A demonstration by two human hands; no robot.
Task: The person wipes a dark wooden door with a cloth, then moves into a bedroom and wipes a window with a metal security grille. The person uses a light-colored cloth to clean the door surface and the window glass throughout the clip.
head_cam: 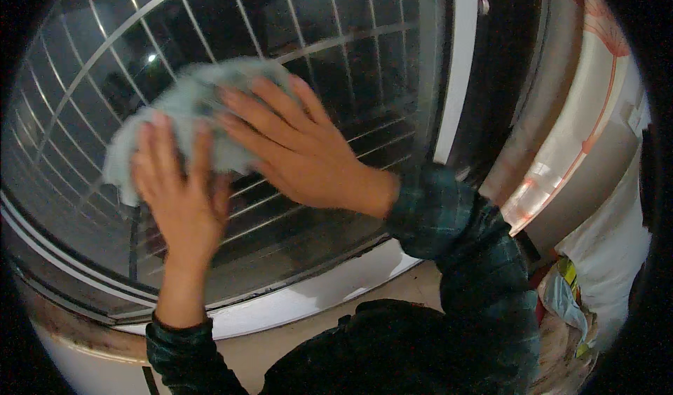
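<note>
A pale green cloth [205, 87] lies bunched against the glass pane [315, 237] of a window. My left hand [179, 184] presses flat on the cloth's lower left part, fingers pointing up and the thumb apart. Higher and to the right, my right hand [294, 142] spreads its fingers over the cloth's right half and holds it to the glass. Both hands and the cloth are slightly blurred. Their palms are hidden from view.
Metal security bars [342, 40] stand behind the glass. A white window frame [315, 295] runs below and up the right side. At right hangs a pale curtain with red flowers [568, 127]. A crumpled plastic bag [560, 295] lies at lower right.
</note>
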